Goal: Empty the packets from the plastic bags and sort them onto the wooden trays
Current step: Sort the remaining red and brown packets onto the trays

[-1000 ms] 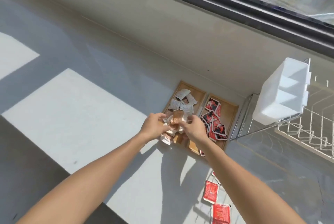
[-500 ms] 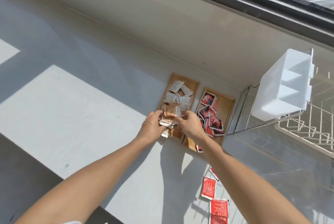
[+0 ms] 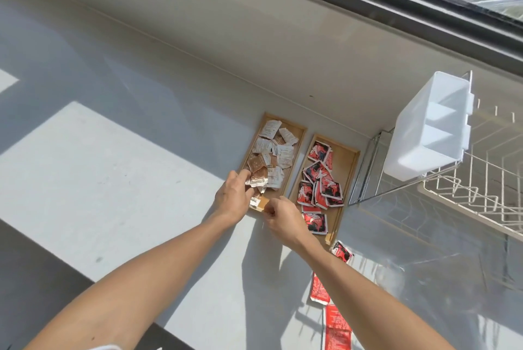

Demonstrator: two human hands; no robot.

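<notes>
Two wooden trays lie side by side against the wall. The left tray (image 3: 299, 134) holds several white and brown packets (image 3: 278, 149). The right tray (image 3: 346, 163) holds several red packets (image 3: 322, 180). My left hand (image 3: 233, 198) rests at the near end of the left tray, its fingers closed on a bunch of brown and white packets (image 3: 259, 180) lying there. My right hand (image 3: 283, 216) is just in front of that tray's near edge, fingers curled, with nothing visible in them. More red packets (image 3: 321, 287) lie loose on the counter by my right forearm.
A wire dish rack (image 3: 467, 197) stands at the right with a white plastic container (image 3: 430, 129) hung on it. Clear plastic film (image 3: 418, 273) lies on the counter in front of the rack. The wall and window run behind the trays. Grey counter stretches to the left.
Both hands came down with the bunch of brown and white packets onto the left tray. My right hand let go and drew back to the tray's near edge.
</notes>
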